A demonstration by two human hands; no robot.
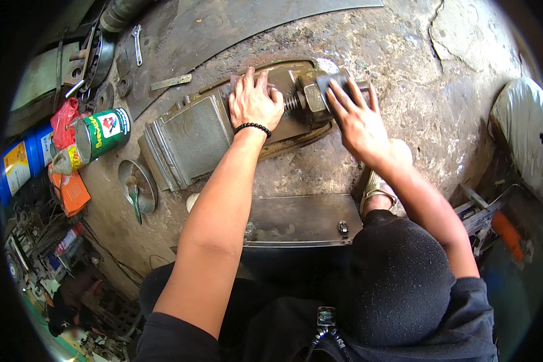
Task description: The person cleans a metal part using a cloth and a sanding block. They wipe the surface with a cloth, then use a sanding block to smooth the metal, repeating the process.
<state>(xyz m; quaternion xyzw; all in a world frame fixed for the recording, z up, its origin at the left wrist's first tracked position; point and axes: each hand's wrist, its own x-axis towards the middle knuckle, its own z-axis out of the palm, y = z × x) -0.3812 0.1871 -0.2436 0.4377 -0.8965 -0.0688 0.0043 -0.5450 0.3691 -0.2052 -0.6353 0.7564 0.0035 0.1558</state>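
A heavy greenish-brown metal casting (pixel 187 136), which looks like a large machine vise, lies on the concrete floor. A threaded screw (pixel 292 102) shows between its body and the block (pixel 314 99) at its right end. My left hand (pixel 254 108) rests on top of the casting, left of the screw, fingers apart and slightly bent. A reddish-brown patch or piece shows beside its fingertips; I cannot tell which. Over the right-end block, my right hand (pixel 361 123) presses a dark flat pad (pixel 326 84) under its fingers. The right thumb is hidden.
A metal plate (pixel 301 217) lies in front of my lap. On the left are a round pan (pixel 145 175) with a green-handled brush (pixel 134 202), a green can (pixel 108 134) and blue buckets (pixel 27 157). A wrench (pixel 137 45) and large sheet metal (pixel 247 24) lie beyond.
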